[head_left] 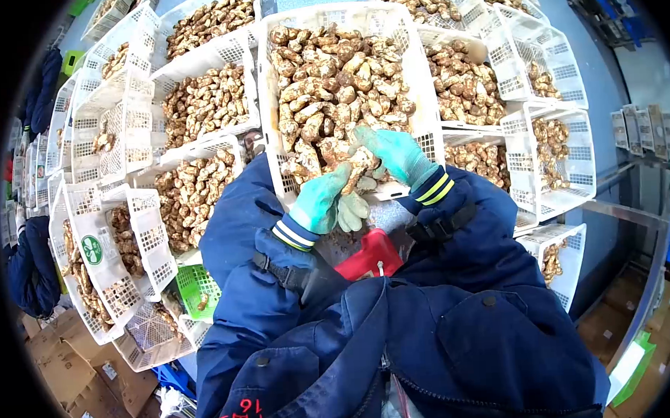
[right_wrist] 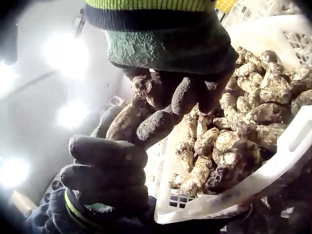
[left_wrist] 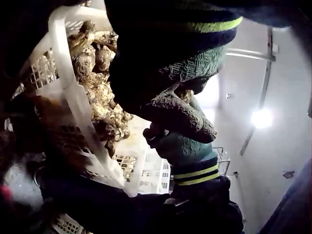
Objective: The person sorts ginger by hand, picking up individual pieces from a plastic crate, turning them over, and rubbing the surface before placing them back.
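Observation:
A thick mushroom point(head_left: 361, 161), mottled brown and whitish like a matsutake, is held between both gloved hands over the near edge of a white crate point(head_left: 268, 92). My left hand point(head_left: 321, 200), in a green coated glove, grips its lower end. At the other end, the curled fingers of my right hand point(head_left: 401, 155) hold the mushroom. The right wrist view shows its stem point(right_wrist: 127, 119) lying between the two hands, partly covered by fingers. Many similar mushrooms point(head_left: 337, 82) fill the crate right in front of the hands.
More white crates of mushrooms stand on the left point(head_left: 198, 151) and right point(head_left: 509, 175). A green basket point(head_left: 199, 290) sits at lower left. Something red point(head_left: 371, 256) lies between the knees. Cardboard boxes point(head_left: 88, 369) are stacked at lower left, and a metal frame point(head_left: 641, 285) runs along the right.

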`<state>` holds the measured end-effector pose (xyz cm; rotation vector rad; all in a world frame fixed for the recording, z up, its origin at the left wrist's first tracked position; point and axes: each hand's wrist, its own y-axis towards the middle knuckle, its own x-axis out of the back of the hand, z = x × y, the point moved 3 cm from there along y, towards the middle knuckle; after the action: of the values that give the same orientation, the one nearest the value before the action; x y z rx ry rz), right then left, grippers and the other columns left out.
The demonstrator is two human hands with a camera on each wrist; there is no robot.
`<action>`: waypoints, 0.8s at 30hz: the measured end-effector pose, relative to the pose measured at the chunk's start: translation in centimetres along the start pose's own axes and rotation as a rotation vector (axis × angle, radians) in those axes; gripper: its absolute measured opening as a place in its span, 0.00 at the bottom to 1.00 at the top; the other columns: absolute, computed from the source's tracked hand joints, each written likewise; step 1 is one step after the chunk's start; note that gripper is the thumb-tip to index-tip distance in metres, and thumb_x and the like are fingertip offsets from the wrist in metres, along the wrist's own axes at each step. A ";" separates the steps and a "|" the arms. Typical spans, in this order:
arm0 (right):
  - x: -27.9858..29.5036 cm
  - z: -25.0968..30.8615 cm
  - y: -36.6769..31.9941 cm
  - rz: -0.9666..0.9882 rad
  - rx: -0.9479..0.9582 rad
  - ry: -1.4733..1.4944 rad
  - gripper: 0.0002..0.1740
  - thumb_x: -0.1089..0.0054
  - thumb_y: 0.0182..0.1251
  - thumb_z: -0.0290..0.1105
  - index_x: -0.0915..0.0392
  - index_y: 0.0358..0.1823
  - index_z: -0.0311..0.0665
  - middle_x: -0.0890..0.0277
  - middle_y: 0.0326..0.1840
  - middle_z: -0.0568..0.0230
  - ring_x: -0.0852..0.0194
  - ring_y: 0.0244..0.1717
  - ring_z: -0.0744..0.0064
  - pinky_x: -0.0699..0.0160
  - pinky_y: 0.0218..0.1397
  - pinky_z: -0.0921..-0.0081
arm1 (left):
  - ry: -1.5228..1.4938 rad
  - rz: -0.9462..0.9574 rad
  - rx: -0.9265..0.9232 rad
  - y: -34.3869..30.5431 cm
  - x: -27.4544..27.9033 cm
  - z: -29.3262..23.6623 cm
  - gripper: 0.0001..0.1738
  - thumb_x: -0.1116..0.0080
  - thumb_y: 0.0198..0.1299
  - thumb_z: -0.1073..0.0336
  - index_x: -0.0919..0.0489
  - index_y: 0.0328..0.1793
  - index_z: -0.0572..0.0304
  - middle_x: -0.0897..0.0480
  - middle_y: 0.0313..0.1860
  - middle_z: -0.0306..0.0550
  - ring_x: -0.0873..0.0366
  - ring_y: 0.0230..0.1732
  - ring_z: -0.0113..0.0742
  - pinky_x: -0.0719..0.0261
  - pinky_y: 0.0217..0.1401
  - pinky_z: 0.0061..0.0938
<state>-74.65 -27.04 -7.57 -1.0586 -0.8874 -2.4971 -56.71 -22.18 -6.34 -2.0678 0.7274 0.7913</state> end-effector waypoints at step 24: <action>1.2 1.1 1.0 0.115 -0.922 0.839 0.21 0.49 0.70 0.47 0.21 0.41 0.34 0.26 0.15 0.60 0.28 0.13 0.75 0.31 0.14 0.82 | 0.238 -0.033 -0.351 0.8 1.1 0.2 0.23 0.61 0.73 0.53 0.29 0.60 0.64 0.18 0.41 0.53 0.19 0.33 0.39 0.21 0.32 0.25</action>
<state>-74.44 -27.14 -5.66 -0.1053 0.5831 -2.8287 -56.65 -22.68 -7.60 -2.5154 0.7190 0.6998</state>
